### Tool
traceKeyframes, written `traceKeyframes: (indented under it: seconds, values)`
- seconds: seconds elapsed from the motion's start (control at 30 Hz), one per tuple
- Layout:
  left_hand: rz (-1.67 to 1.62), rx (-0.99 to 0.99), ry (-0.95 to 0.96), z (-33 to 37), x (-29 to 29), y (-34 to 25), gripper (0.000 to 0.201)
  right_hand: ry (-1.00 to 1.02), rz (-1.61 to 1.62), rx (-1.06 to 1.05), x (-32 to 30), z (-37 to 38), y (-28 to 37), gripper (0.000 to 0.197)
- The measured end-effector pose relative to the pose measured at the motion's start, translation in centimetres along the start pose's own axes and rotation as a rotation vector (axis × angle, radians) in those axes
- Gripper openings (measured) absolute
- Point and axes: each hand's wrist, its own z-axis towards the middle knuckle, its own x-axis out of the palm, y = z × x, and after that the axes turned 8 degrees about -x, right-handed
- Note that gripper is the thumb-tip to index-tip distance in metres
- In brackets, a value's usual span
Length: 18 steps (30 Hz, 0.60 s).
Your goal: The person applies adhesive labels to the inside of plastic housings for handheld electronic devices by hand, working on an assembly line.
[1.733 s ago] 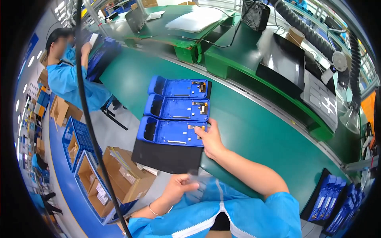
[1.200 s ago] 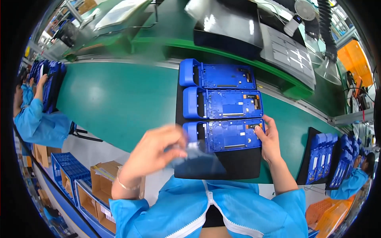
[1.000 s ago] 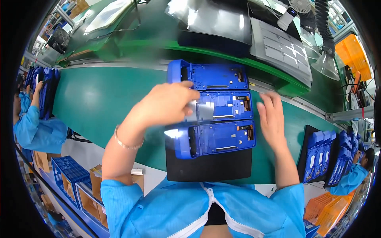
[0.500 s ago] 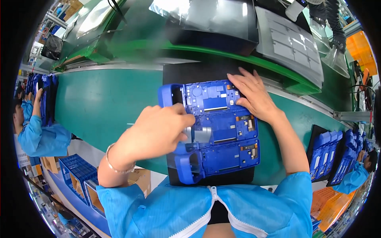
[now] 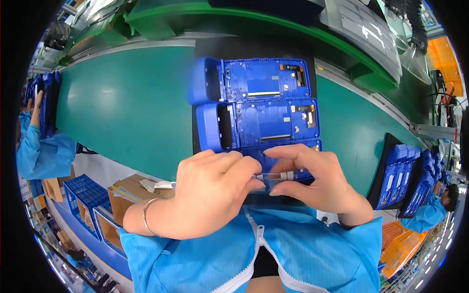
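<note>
Three blue plastic housings lie in a row on a black mat; the far housing [image 5: 266, 80] and the middle housing [image 5: 266, 119] show their inner sides, with small parts at the right end. The nearest housing [image 5: 308, 174] is mostly hidden under my hands. My left hand [image 5: 210, 188] is closed, thumb and forefinger pinching a thin, clear, shiny strip [image 5: 273, 176], whose exact kind I cannot make out. Beside the strip's right end, my right hand [image 5: 322, 178] has thumb and fingers apart, curved around it without visibly gripping it.
The black mat [image 5: 254, 48] rests on a green worktop [image 5: 122, 107]. A green-edged shelf [image 5: 171, 19] runs along the back. More blue housings [image 5: 398, 176] stand at the right on a dark board. Cardboard boxes [image 5: 132, 195] and a blue crate [image 5: 85, 195] sit lower left. Co-workers are at both sides.
My right hand has left the far housing and come down to the nearest one. My left hand has moved nearer and rightward with the strip. My view has shifted, and the housings appear higher.
</note>
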Motion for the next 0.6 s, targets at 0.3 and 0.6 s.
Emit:
traceKeyframes:
  seconds: [0.3, 0.6]
  values:
    - [0.009, 0.046, -0.131, -0.6, 1.5, 0.1, 0.021, -0.17, -0.348, -0.336, 1.4, -0.7, -0.5, 0.032]
    - [0.082, -0.015, 0.047, 0.3, 1.0, 1.4, 0.018, -0.221, -1.216, -1.257, 1.6, -0.8, -1.8, 0.005]
